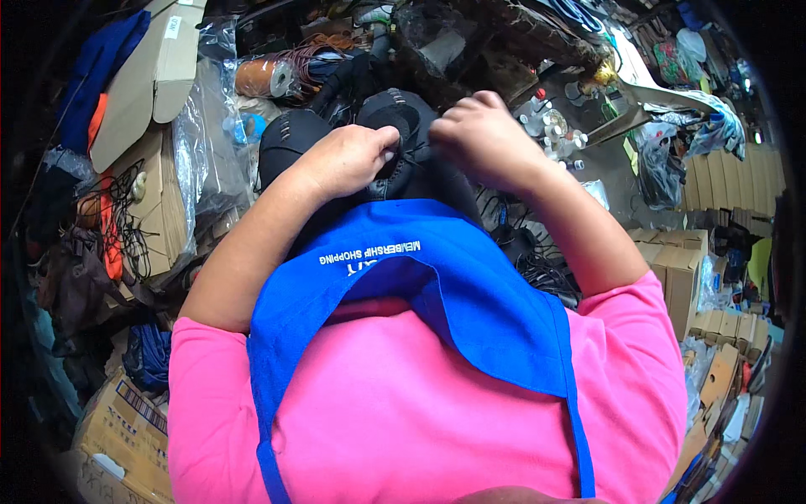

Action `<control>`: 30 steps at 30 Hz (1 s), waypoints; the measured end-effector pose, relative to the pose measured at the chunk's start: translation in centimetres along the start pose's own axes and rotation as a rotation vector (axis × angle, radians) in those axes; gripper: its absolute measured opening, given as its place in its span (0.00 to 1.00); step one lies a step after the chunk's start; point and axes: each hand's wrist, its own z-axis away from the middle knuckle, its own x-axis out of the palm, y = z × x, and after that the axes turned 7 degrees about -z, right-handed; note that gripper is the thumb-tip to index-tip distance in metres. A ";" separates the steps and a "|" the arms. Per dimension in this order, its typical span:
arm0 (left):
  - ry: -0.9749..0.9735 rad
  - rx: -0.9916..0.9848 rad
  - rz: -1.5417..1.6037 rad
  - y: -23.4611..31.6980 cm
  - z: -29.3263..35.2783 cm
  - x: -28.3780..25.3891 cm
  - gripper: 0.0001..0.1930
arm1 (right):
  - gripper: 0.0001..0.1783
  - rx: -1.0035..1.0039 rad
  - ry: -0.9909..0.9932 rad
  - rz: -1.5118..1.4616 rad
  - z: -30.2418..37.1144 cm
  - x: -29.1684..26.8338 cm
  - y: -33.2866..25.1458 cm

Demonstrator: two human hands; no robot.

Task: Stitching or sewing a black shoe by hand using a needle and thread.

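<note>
A dark, black piece with a ridged, curved edge [403,165] lies over my lap, just above the top of my blue apron [378,227]. My left hand [354,158] is closed at its left side, thumb and fingers pinched on it. What kind of thing it is, I cannot make out against the black cloth over my knees. My right hand [485,134] is raised to the right of it, fingers curled into a fist and slightly blurred. Anything inside those right fingers is hidden.
An orange-brown spool [263,78] with cords lies beyond my left knee. Flattened cardboard [144,92] and clear plastic sheeting [206,143] stand at the left. Several small bottles [550,126] are at the far right, near a metal stand [638,92]. Cardboard boxes [676,260] stack at the right.
</note>
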 end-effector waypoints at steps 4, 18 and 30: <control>0.014 0.042 -0.027 -0.2 0.1 0.2 0.07 | 0.07 -0.059 -0.190 0.078 -1.3 0.7 -1.1; 0.110 0.089 -0.294 -3.6 4.4 -1.1 0.11 | 0.11 -0.025 -0.022 -0.066 1.9 3.7 2.5; 0.419 0.197 1.140 5.3 3.5 -8.4 0.08 | 0.15 0.268 0.496 -1.944 -3.4 1.6 -0.9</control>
